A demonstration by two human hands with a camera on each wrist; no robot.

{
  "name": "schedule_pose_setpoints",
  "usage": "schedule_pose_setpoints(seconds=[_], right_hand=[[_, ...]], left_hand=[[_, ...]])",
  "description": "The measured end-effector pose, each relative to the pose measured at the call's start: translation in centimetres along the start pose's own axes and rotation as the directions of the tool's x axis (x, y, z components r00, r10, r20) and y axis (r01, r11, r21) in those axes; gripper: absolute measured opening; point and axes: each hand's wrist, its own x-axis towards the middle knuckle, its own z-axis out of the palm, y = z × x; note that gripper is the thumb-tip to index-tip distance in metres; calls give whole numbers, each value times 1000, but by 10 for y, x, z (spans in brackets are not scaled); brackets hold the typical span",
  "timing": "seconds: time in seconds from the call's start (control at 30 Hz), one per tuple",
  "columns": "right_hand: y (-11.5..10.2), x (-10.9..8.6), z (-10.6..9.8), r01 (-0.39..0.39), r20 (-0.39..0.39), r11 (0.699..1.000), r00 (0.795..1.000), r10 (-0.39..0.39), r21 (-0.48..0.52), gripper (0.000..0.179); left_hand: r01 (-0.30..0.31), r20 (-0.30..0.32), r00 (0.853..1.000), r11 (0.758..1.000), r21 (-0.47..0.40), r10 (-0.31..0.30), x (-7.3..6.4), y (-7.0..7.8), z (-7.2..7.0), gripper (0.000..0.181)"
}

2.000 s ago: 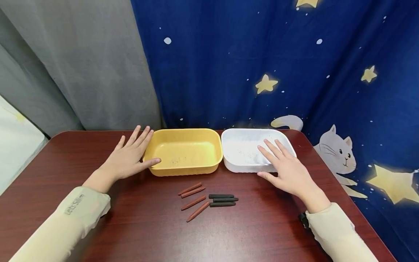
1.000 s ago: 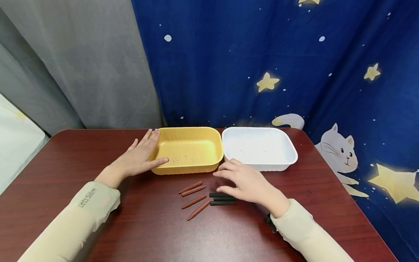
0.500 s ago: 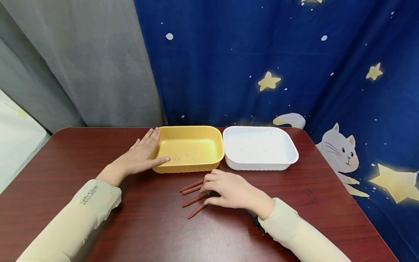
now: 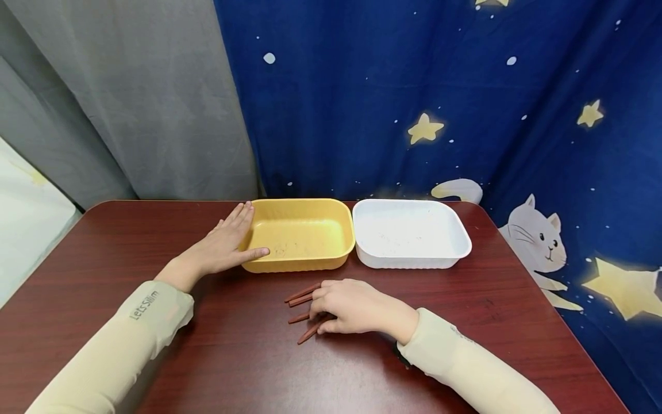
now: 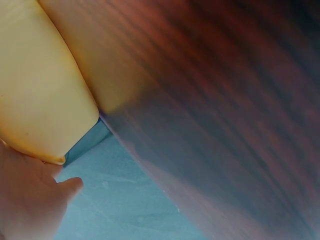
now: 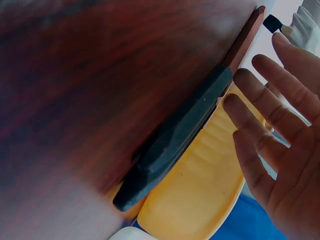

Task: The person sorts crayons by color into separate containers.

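My left hand (image 4: 219,244) rests straight-fingered along the left side of a yellow plastic tub (image 4: 300,265), its thumb over the front rim. Over the loose sticks on the table, my right hand (image 4: 351,306) hovers with bent fingers, fingertips right at several reddish-brown crayons (image 4: 307,334). From the right wrist, the fingers look spread apart and relaxed, with nothing between them. A black crayon (image 6: 175,135) lies on the wood beside them in that view; in the head view the black crayons are hidden under the right hand.
A white plastic tub (image 4: 411,261) stands against the yellow one's right side, near the far edge of the dark red table (image 4: 248,368). Both tubs hold only small dark specks. Behind hang a grey curtain (image 4: 155,103) and a blue starry curtain (image 4: 331,103).
My right hand has left the white tub and come left and nearer, over the black crayons to the reddish-brown ones. The left hand has slid slightly right against the yellow tub, then stayed.
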Motion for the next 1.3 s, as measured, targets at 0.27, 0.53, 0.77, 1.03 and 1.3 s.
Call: schedule_pose_setpoints(seconds=[0.27, 0.53, 0.77, 1.03, 1.3], right_hand=[[-2, 4, 2, 5, 38, 999, 999, -4, -39, 11], [0, 8, 5, 7, 62, 999, 998, -3, -51, 6], [1, 10, 6, 18, 62, 998, 998, -14, -67, 7], [2, 8, 6, 1, 52, 1000, 999, 0, -15, 7], [3, 9, 3, -11, 42, 997, 999, 8, 73, 5]], left_hand=[[-9, 1, 1000, 1000, 5, 9, 0, 0, 0, 109], [-7, 3, 1000, 1000, 7, 7, 1, 2, -2, 113], [5, 18, 1000, 1000, 4, -5, 2, 3, -4, 116], [12, 15, 1000, 1000, -3, -12, 1, 4, -4, 117], [17, 16, 1000, 1000, 3, -17, 3, 2, -1, 118]])
